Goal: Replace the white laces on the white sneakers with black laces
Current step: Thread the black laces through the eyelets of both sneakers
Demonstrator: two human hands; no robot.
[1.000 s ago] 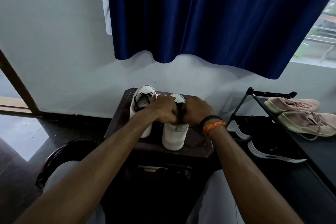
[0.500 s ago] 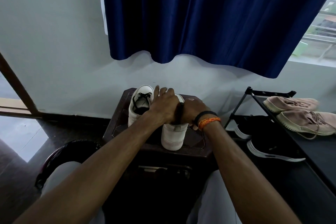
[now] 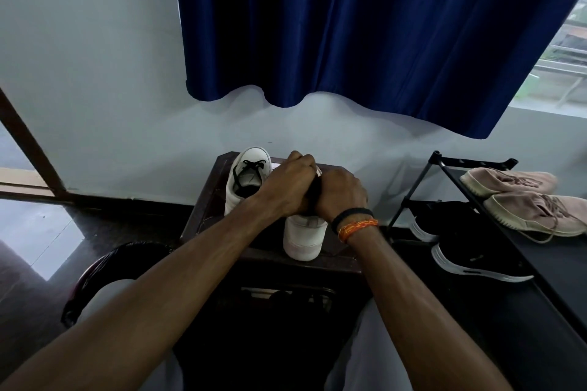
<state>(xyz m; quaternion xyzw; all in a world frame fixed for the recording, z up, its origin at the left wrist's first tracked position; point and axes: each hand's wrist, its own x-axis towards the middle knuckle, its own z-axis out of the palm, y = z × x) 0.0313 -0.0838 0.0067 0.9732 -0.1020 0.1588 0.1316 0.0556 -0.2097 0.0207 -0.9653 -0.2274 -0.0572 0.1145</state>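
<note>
Two white sneakers stand on a dark stool [image 3: 203,216]. The left sneaker [image 3: 244,181] shows black laces across its tongue. The right sneaker [image 3: 305,238] has its heel toward me; both my hands cover its top. My left hand [image 3: 290,184] and my right hand [image 3: 341,192] are curled side by side over the shoe's opening, with a strip of black lace [image 3: 314,190] showing between them. The fingertips and the rest of the lacing are hidden under my hands.
A black shoe rack [image 3: 476,174] stands to the right, with two beige shoes [image 3: 524,197] on top and black shoes [image 3: 470,257] below. A dark bin [image 3: 104,270] sits at the lower left. A blue curtain [image 3: 365,25] hangs over the wall behind.
My left hand's fingers, briefly raised over the shoe half a second ago, have curled down again. Both hands stay on the right sneaker; the view has shifted slightly.
</note>
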